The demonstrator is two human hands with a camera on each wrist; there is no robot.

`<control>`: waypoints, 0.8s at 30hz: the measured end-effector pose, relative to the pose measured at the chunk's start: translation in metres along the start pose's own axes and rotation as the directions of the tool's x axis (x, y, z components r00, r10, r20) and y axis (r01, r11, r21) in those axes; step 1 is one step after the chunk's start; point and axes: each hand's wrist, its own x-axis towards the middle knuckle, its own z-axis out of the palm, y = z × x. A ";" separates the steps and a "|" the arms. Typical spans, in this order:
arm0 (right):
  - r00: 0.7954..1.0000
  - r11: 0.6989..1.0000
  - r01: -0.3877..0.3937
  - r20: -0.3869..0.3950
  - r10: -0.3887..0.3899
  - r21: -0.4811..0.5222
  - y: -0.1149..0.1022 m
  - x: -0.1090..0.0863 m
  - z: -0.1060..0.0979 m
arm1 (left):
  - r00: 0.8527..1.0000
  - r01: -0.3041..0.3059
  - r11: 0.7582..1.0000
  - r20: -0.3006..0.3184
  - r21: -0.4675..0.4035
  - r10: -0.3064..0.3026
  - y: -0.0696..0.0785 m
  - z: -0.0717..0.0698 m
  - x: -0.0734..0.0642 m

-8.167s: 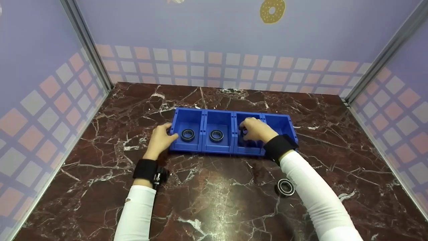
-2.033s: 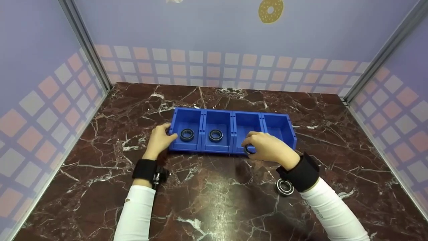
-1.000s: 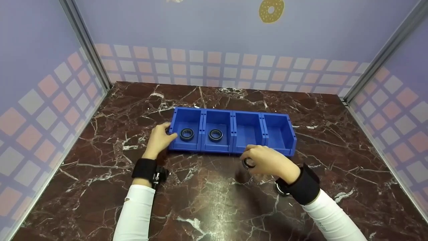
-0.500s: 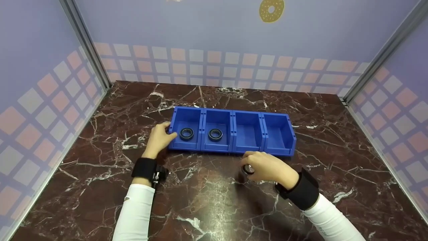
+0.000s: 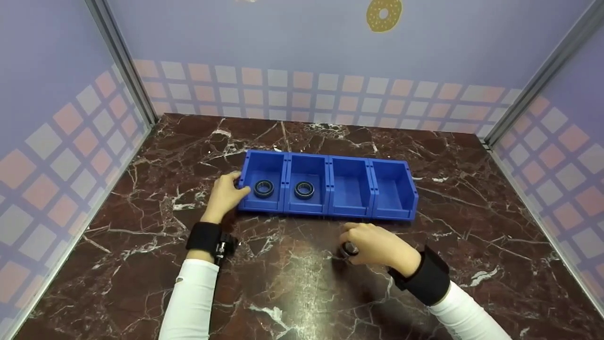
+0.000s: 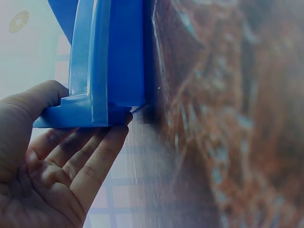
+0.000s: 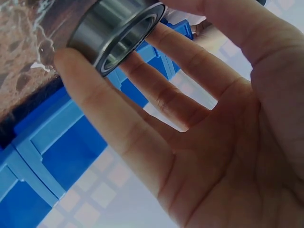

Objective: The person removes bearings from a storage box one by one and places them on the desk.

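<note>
My left hand [image 5: 224, 196] grips the left end of a row of joined blue plastic bins [image 5: 304, 208], thumb over the rim and fingers along the outer wall. In the first bin from the left lies a bearing [image 5: 264, 195]; a second bearing [image 5: 304, 196] lies in the bin beside it. My right hand [image 5: 377, 248], in front of the third bin, holds another steel bearing [image 7: 102, 28] between thumb and fingertips, close over the table. In the right wrist view its shiny outer ring shows at the fingertips.
The two right-hand bins [image 5: 394, 189] hold nothing visible. Dark red marbled tabletop [image 5: 292, 274] surrounds the row. Tiled panels [image 5: 302, 94] enclose the back and sides. A bearing seen earlier at the right is hidden behind the right wrist.
My right hand has drawn its bearing out of the third bin and toward me, down in front of the row. The left hand stays in place on the bin's end.
</note>
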 end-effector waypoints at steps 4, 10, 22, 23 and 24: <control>1.000 1.000 -0.003 0.009 0.003 -0.007 -0.001 -0.001 0.003 | 1.000 0.007 1.000 0.002 -0.001 -0.007 0.000 0.000 0.000; 1.000 1.000 0.016 -0.011 -0.016 -0.020 0.000 -0.004 0.008 | 1.000 0.014 1.000 0.010 0.013 -0.014 -0.001 0.000 0.000; 1.000 1.000 -0.019 0.009 0.019 -0.003 -0.002 -0.005 0.017 | 1.000 0.009 1.000 0.007 -0.003 -0.008 -0.003 0.000 0.002; 1.000 1.000 -0.022 0.014 0.022 0.004 -0.002 -0.005 0.018 | 1.000 0.010 1.000 0.010 -0.004 -0.010 -0.003 0.000 0.001; 1.000 1.000 -0.023 0.017 0.023 0.007 -0.002 -0.005 0.019 | 1.000 0.012 1.000 0.013 -0.005 -0.012 -0.003 0.000 0.001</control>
